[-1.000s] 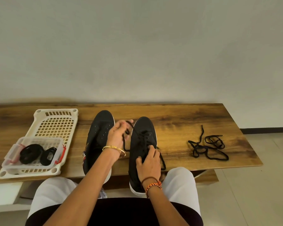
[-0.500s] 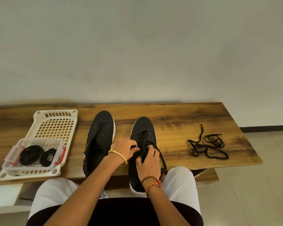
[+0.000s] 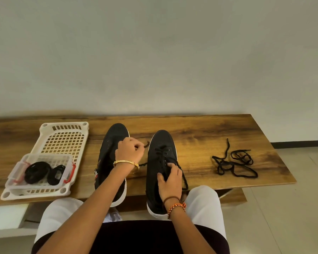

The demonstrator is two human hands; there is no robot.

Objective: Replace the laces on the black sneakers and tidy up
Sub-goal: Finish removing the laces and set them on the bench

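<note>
- Sneakers stand side by side on the wooden bench [image 3: 200, 129], toes toward the wall, heels hanging over the near edge by your knees; take the right sneaker [image 3: 161, 162] as your landmark.
- Right sneaker carries a black lace [image 3: 162, 158] threaded through its upper eyelets, with one end trailing down its right side.
- Your right hand [image 3: 170, 182] rests on the tongue of the right sneaker, fingers curled and pinching the lace there.
- Your left hand [image 3: 129, 153] sits just left of the right sneaker, raised over the left sneaker [image 3: 110, 156], fingers closed in a pinch on the other lace end, whose tip pokes out toward the right sneaker's toe.
- From under your left wrist, the lace runs taut to the right sneaker's left side.
- Left sneaker shows bare eyelets near its toe.
- Well to the right of the right sneaker, a loose tangle of black laces [image 3: 234, 164] lies on the bench.
- Far left of the right sneaker, beyond the left one, a cream plastic basket [image 3: 62, 138] lies flat.
- A clear plastic box [image 3: 17, 173] with red latches sits on the basket's near end, holding two coiled black bundles [image 3: 38, 172].
</note>
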